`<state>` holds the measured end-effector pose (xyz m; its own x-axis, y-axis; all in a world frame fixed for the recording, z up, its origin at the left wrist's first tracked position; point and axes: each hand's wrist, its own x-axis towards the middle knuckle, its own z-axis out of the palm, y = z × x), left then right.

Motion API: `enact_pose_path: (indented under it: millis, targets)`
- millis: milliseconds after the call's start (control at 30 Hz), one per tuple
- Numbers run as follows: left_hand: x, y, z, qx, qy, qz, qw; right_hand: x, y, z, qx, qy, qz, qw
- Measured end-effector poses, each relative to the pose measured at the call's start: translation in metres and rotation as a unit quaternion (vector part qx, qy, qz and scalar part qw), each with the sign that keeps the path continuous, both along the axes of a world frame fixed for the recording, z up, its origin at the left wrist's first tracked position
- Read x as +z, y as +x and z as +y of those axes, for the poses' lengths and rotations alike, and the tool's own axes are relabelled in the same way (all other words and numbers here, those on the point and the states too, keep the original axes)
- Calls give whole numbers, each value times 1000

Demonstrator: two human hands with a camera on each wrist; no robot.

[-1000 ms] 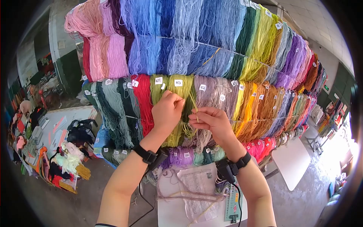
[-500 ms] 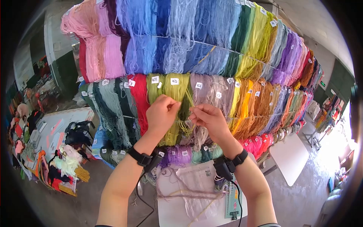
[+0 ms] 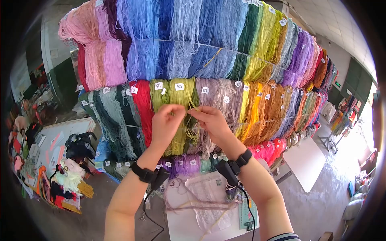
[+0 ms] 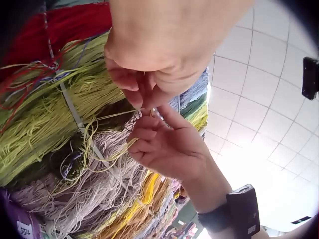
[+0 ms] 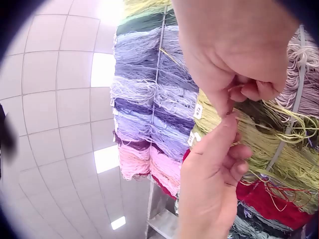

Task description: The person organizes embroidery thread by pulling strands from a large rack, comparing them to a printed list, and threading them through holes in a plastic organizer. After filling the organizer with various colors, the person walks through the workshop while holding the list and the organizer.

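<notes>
Yellow-green skeins (image 3: 179,96) hang from the middle row of the rack, tagged 471 and 472. In front of them my left hand (image 3: 167,120) has its fingers curled, pinching fine thread at the fingertips. My right hand (image 3: 213,122) meets it from the right, thumb and forefinger pinching the yellow-green thread (image 3: 193,104). Seen from the left wrist, loose yellow-green strands (image 4: 92,142) trail from the right hand's curled fingers. The fingertips of both hands come together in the right wrist view, where the strand between them is largely hidden.
Grey-mauve skeins (image 3: 207,104) hang right of the green ones, a red skein (image 3: 140,108) left. Blue skeins (image 3: 161,56) fill the row above. Below stands a white table (image 3: 181,225) with a printed sheet (image 3: 209,201) and loose mauve threads (image 3: 181,207).
My hands have come together from a small gap, the right moving up and left to the left hand's fingertips. The head view has shifted slightly, so the rack appears farther left.
</notes>
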<state>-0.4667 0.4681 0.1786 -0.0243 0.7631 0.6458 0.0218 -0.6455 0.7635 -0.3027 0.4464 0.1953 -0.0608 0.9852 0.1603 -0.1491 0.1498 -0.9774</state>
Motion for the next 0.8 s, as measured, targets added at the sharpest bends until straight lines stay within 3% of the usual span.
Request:
enact_pose_path:
  millis: [33, 100, 233, 800]
  targets:
    - [3, -1, 3, 3, -2, -2, 1000, -1, 0, -2, -9, 12, -2, 1000]
    - [20, -4, -2, -143, -213, -32, 966, -3, -1, -3, -17, 22, -5, 1000]
    - [20, -3, 8, -167, -197, 16, 966, -6, 3, -2, -21, 18, -5, 1000]
    - [13, 1, 8, -150, -165, -11, 975, -11, -2, -3, -72, 40, 2, 997]
